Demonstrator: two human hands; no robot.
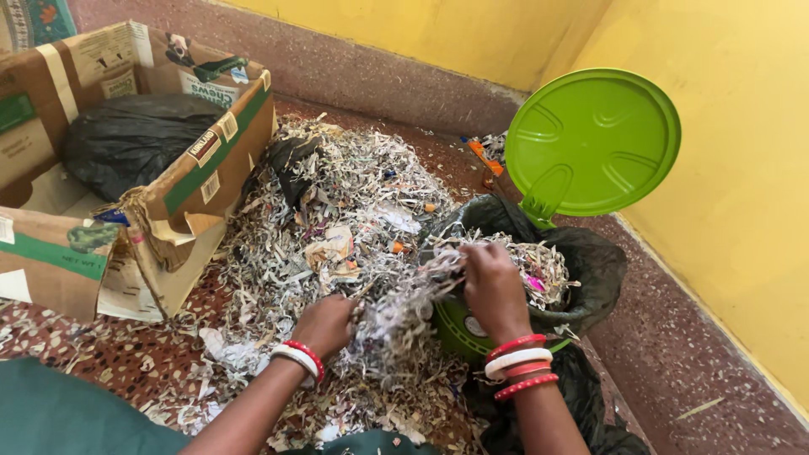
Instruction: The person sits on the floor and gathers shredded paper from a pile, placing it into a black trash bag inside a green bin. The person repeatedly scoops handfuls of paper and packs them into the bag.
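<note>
Both hands grip one clump of shredded paper (396,307) at lower centre; left hand (324,324) lifts, right hand (491,285) steadies over the green bin (459,329); best kept compact.

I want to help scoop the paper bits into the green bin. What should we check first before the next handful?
1. Lid open and out of the way: ok, it stands tipped back.
2. Black liner bag spread over the bin's rim: ok on the far side; near side hidden by paper.
3. Room left in the green bin: not ok, shreds already heap above the rim.
4. Left hand and right hand gripping the clump of shredded paper: ok, both hold it beside the bin.
5. Sharp things hiding in the pile: cannot tell.
6. Cardboard box clear of the hands: ok, off to the left.
</note>
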